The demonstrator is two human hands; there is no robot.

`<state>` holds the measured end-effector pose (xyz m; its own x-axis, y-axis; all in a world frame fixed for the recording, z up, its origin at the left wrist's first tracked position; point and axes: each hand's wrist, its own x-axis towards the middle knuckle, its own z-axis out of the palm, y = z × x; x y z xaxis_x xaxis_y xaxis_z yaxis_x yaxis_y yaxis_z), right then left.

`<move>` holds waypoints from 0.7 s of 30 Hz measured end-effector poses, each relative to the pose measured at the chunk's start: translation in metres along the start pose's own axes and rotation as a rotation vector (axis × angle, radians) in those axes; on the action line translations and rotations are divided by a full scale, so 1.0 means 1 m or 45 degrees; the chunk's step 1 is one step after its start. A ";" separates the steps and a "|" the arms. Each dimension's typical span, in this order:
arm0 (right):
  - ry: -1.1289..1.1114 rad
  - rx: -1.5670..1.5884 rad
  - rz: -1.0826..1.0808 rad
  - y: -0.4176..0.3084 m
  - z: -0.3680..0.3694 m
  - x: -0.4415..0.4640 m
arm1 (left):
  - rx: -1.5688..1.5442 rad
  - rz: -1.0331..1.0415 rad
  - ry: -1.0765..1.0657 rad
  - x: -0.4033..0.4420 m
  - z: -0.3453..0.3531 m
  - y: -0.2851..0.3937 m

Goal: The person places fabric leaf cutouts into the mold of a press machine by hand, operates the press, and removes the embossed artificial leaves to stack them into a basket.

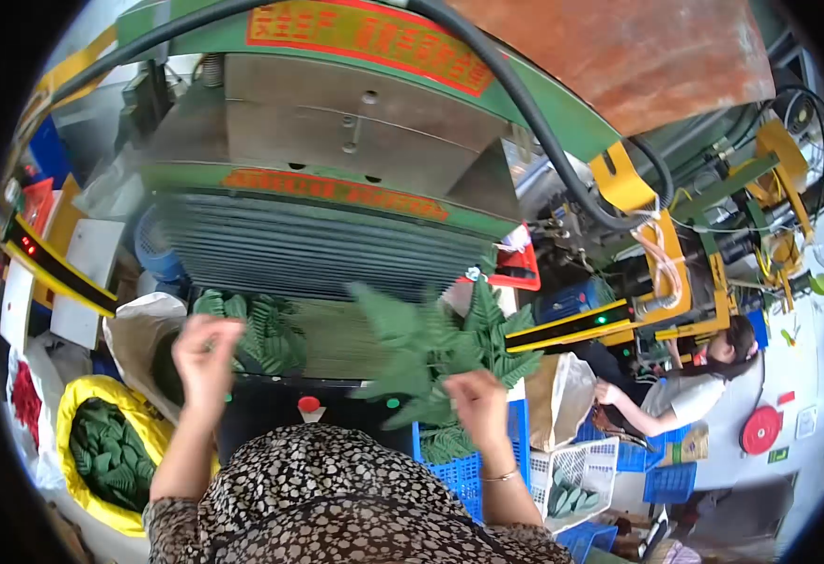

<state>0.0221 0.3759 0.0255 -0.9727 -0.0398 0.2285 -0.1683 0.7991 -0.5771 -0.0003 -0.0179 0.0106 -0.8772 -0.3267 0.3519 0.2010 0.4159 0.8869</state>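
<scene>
My left hand point(207, 362) is raised in front of the press with its fingers curled together; whatever is in them, if anything, I cannot make out. Just beyond it lie dark green artificial leaves point(275, 336) at the left end of the press bed. My right hand point(479, 406) is closed at the lower edge of a spray of green artificial leaves point(407, 348), which is smeared by motion. More upright green leaves point(487, 315) stand right behind that spray. A blue basket point(463, 484) holding leaves is below my right hand.
The green press point(337, 235) with its ribbed metal block spans the front. Yellow sensor bars point(572, 326) flank it. A red button point(309, 404) sits at the front edge. A yellow sack point(73, 432) of leaves stands left. A white basket point(586, 475) and another person point(684, 395) are right.
</scene>
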 end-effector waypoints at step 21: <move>-0.335 0.375 -0.288 -0.032 0.117 0.052 | 0.768 0.465 -0.623 -0.020 -0.044 -0.086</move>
<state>-0.0421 0.2775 -0.0358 -0.9073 -0.3755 0.1895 -0.3825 0.5495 -0.7428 0.0189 -0.0843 -0.0599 -0.9199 0.2608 0.2928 0.3628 0.8494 0.3831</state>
